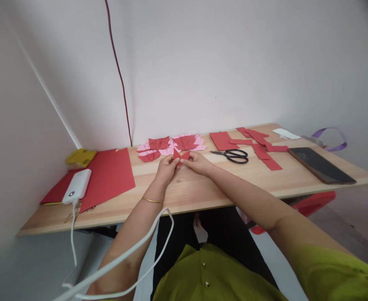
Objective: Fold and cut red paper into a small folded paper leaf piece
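Observation:
Between my two hands is a small piece of folded red paper (177,155) with two pointed corners sticking up. My left hand (166,168) pinches its left side between thumb and fingers. On the right side, my right hand (200,163) grips it the same way, the two thumbs close together. Just behind lie several folded red paper pieces (159,143) with pointed edges, resting on pink paper pieces (199,141). A pair of black-handled scissors (236,156) lies to the right of my right hand.
Large red sheets (115,175) lie at the left, bearing a yellow packet (81,159) and a white power bank (77,186) with a white cable (121,263). Red paper strips (262,152), a red rectangle (224,141) and a dark tablet (322,164) lie right. A wall stands behind the table.

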Demonstrator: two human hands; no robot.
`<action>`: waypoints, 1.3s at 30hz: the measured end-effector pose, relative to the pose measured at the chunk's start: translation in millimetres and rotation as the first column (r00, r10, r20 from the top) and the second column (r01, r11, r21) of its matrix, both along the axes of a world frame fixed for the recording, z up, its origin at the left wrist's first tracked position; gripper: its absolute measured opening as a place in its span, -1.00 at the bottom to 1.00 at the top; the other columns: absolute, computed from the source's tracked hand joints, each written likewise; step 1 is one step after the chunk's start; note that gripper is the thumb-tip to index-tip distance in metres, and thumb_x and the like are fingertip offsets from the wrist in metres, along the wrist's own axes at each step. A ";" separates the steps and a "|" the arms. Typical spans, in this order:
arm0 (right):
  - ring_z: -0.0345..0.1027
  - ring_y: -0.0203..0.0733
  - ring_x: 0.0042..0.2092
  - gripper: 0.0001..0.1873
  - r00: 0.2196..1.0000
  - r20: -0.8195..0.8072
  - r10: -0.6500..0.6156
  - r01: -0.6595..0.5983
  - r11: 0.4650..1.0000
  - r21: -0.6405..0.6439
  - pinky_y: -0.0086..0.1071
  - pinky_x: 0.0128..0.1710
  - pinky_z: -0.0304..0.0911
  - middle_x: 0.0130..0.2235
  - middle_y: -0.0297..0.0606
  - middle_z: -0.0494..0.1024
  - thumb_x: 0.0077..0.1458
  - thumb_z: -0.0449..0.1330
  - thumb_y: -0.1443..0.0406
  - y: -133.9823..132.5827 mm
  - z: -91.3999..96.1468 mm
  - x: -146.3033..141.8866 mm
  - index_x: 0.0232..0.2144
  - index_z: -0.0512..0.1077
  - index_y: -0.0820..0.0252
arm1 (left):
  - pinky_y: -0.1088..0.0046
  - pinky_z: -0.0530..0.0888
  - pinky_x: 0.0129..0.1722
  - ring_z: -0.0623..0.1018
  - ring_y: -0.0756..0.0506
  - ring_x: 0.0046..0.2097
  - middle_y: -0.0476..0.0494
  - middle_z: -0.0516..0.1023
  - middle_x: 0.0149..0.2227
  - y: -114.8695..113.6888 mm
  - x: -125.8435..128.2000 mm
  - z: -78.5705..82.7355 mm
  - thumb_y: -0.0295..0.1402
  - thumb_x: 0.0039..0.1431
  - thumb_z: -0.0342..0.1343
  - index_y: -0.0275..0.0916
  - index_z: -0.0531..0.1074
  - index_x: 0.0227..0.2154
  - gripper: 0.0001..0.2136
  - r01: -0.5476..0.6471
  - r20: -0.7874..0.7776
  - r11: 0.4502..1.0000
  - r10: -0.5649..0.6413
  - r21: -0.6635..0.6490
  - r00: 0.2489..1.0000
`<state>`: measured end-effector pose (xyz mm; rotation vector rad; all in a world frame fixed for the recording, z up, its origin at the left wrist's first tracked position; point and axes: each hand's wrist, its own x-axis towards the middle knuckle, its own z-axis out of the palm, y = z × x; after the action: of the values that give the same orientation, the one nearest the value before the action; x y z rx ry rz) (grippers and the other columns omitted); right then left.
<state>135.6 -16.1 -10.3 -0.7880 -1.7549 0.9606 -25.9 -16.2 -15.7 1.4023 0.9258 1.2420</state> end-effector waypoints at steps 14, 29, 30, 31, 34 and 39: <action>0.42 -0.18 -0.23 -0.72 1.000 -0.012 -0.012 0.011 1.000 -0.015 -0.30 -0.14 0.29 -0.30 -0.24 0.57 0.04 0.20 0.12 2.4 -3.1 3.2 -0.38 0.48 0.25 | 0.54 0.23 -0.51 0.32 0.08 -0.56 0.05 0.35 -0.62 -1.0 -1.0 0.7 -0.21 -0.03 0.23 -0.29 0.35 -0.50 -0.75 0.052 0.037 0.997 -0.049 -0.063 0.998; 0.41 -0.15 -0.18 -0.76 0.998 -0.002 -0.061 0.061 0.998 -0.018 -0.27 -0.09 0.28 -0.25 -0.24 0.57 0.02 0.19 0.20 4.9 -5.6 1.2 -0.31 0.48 0.25 | 0.54 0.25 -0.51 0.32 0.09 -0.57 0.07 0.35 -0.60 0.1 0.4 -0.5 -0.21 -0.08 0.26 -0.29 0.37 -0.44 -0.73 0.064 0.092 0.994 -0.056 -0.089 0.994; 0.41 -0.15 -0.18 -0.76 0.998 -0.001 -0.060 0.060 0.998 -0.012 -0.27 -0.10 0.28 -0.25 -0.24 0.57 0.02 0.19 0.20 5.4 -6.1 1.5 -0.32 0.48 0.25 | 0.54 0.25 -0.51 0.32 0.09 -0.57 0.07 0.36 -0.59 -0.4 0.7 0.1 -0.21 -0.09 0.26 -0.29 0.37 -0.43 -0.72 0.073 0.098 0.993 -0.064 -0.090 0.993; 0.41 -0.15 -0.19 -0.76 0.998 -0.003 -0.058 0.058 0.998 -0.009 -0.27 -0.10 0.28 -0.26 -0.23 0.57 0.02 0.19 0.20 5.8 -6.6 1.7 -0.32 0.48 0.25 | 0.54 0.25 -0.52 0.32 0.10 -0.57 0.07 0.36 -0.58 -0.9 1.0 0.7 -0.21 -0.10 0.27 -0.29 0.38 -0.42 -0.72 0.078 0.103 0.993 -0.069 -0.087 0.992; 0.41 -0.16 -0.19 -0.78 0.998 -0.012 -0.056 0.056 0.998 -0.017 -0.27 -0.10 0.28 -0.26 -0.23 0.56 0.01 0.19 0.21 6.1 -7.5 1.0 -0.32 0.47 0.25 | 0.54 0.24 -0.52 0.31 0.10 -0.56 0.07 0.36 -0.56 -1.8 1.4 1.8 -0.23 -0.11 0.27 -0.30 0.38 -0.42 -0.73 0.075 0.102 0.994 -0.067 -0.075 0.992; 0.40 -0.17 -0.19 -0.80 0.997 -0.022 -0.070 0.069 0.997 -0.035 -0.28 -0.09 0.28 -0.26 -0.25 0.55 -0.01 0.20 0.22 5.0 -7.5 -0.6 -0.33 0.45 0.24 | 0.54 0.22 -0.51 0.28 0.09 -0.56 0.08 0.33 -0.59 -1.6 1.9 1.5 -0.24 -0.11 0.27 -0.29 0.38 -0.46 -0.75 0.055 0.088 0.997 -0.049 -0.059 0.995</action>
<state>135.0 -11.1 -17.8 -0.8510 -1.6841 0.9512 -24.0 -17.8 -14.3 1.3067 0.8559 1.2159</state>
